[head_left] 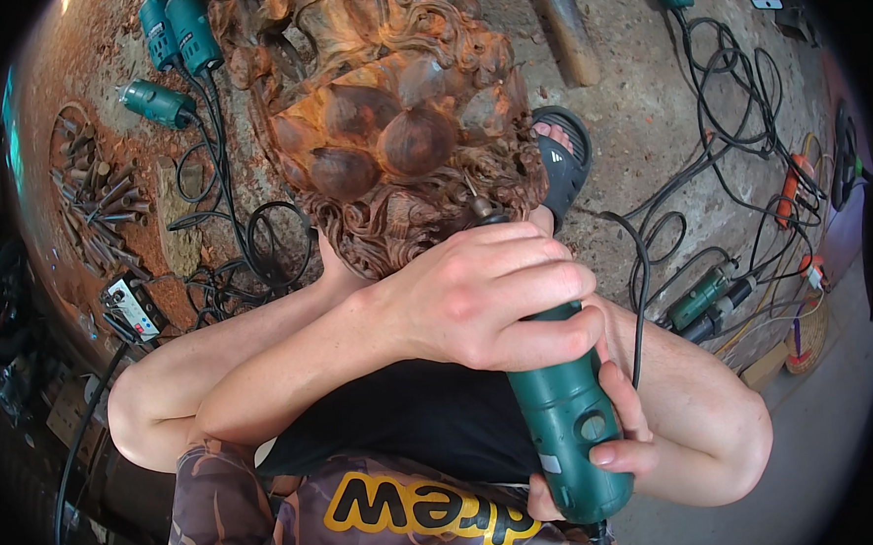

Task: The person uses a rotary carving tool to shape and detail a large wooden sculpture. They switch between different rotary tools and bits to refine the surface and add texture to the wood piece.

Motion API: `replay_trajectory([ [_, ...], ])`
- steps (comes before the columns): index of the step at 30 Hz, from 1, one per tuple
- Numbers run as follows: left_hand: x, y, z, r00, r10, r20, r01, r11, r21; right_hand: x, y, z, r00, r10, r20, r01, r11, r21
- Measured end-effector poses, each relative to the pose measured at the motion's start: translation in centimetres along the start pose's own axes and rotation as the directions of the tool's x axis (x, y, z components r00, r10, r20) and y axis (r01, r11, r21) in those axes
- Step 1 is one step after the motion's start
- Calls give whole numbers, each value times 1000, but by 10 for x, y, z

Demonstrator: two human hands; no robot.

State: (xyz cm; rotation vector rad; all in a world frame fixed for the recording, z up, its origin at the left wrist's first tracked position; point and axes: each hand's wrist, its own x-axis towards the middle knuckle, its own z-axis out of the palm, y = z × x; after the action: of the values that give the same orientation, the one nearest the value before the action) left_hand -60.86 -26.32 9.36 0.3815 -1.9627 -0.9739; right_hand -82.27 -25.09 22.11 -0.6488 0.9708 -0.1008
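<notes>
Both hands on one tool. My left hand (482, 295) is wrapped tight round the front half of the green grinder (562, 414), fingers closed fully over the barrel, near frame centre. My right hand (603, 441) clamps the rear of the same grinder at 5 o'clock, thumb over the side, fingers curled under the back end. I'd judge the two-hand hold is there to steady the bit (474, 203), which pokes out at 12 o'clock from the left hand and sits against the curly edge of the wood carving (399, 126).

The carving fills the upper middle, reddish, with rounded lobes and tight scrolls. It seems propped close to the knees so the tool reaches at a short angle. A foot in a black sandal (561, 157) rests just beside the carving at 1 o'clock, likely bracing it.

The grinder's cord (640, 291) loops up at 3 o'clock. Spare green tools (172, 35) lie at 11 o'clock, a bundle of chisels (97, 201) at 9 o'clock, more cables (734, 109) and another green tool (699, 298) at 2 to 3 o'clock, all within reach on the dusty floor (634, 94).
</notes>
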Motion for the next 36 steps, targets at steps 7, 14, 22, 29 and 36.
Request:
replay_trajectory([
  [7, 0, -3, -2, 1000, 22, -11, -23, 999, -29, -4, -2, 3, 999, -33, -31, 33, 999, 0],
  [14, 2, -2, -3, 1000, 17, -19, -17, 999, -27, -6, -1, 2, 996, -74, -47, 74, 997, -3],
  [22, 2, -3, -3, 1000, 4, -23, -5, 1000, -27, -7, -1, 3, 992, -107, -63, 106, 994, -11],
  [29, 1, -2, -3, 1000, -11, -16, 11, 1000, -21, -8, -1, 6, 988, -133, -75, 132, 991, -19],
  [36, 1, -3, -3, 1000, 6, -1, -6, 1000, -15, -8, -1, 7, 985, -149, -83, 148, 989, -24],
])
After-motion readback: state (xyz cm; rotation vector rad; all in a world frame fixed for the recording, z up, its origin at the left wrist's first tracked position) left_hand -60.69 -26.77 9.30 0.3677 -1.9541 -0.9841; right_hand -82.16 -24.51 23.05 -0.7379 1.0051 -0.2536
